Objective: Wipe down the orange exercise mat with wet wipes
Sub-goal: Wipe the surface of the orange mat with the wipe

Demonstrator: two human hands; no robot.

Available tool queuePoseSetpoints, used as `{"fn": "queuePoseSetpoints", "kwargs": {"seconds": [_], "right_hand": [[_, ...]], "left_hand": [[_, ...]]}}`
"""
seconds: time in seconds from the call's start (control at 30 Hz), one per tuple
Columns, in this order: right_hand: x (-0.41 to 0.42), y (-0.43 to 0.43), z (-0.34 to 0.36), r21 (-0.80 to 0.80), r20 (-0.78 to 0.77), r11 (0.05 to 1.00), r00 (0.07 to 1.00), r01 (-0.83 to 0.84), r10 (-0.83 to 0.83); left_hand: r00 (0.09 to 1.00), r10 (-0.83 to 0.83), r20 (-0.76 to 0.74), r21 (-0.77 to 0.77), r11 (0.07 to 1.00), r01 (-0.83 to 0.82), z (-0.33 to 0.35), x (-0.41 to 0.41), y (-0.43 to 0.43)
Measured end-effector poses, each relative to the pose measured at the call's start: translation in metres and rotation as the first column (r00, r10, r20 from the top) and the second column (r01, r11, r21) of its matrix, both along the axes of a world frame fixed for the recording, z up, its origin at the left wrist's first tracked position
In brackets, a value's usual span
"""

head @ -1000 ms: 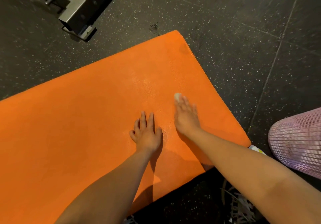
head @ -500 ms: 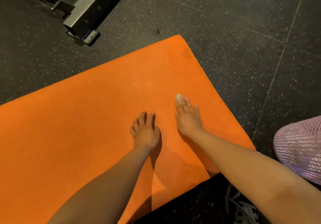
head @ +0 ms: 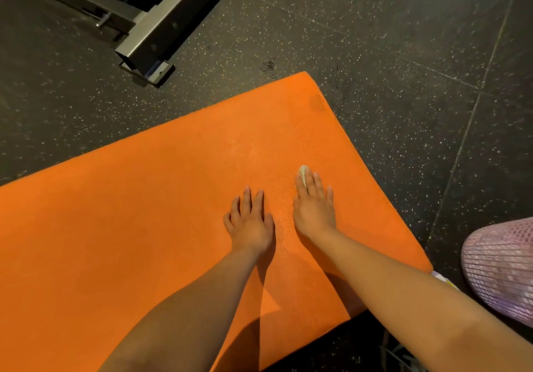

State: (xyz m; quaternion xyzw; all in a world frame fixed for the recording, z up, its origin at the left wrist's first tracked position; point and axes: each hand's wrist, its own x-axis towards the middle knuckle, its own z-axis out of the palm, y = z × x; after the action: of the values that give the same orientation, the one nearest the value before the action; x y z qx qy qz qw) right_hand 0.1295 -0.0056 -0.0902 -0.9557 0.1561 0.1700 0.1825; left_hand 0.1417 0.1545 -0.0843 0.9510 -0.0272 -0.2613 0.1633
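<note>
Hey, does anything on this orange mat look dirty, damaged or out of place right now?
A dark round smudge sits near the far corner of the orange mat, beyond the right hand pressing the wipe. A dark scuff marks the floor just past that corner. Nothing looks torn or spilled.

light was dim and warm | dark shadows fell on the flat orange foam mat (head: 115,227) beside the left forearm (head: 187,314) | a pale sheen lay mid-mat, a bright strip on the grey metal beam (head: 155,36) | mat edges bowed; pink mesh object (head: 501,270) at right looked soft
</note>
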Motion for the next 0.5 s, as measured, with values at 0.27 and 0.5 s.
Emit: {"fn": "queuePoseSetpoints", "kwargs": {"seconds": [0.27, 0.5], "right_hand": [[-0.007, 0.021, -0.009, 0.121, 0.097, 0.941, 0.947, -0.316, 0.306], [0.012, -0.010, -0.013, 0.047, 0.127, 0.999, 0.992, -0.008, 0.002]], "left_hand": [[0.999, 0.039, 0.023, -0.042, 0.998, -0.038, -0.002, 0.001, -0.001], [0.998, 0.014, 0.054, 0.010, 1.000, -0.015, -0.006, 0.006, -0.004]]}}
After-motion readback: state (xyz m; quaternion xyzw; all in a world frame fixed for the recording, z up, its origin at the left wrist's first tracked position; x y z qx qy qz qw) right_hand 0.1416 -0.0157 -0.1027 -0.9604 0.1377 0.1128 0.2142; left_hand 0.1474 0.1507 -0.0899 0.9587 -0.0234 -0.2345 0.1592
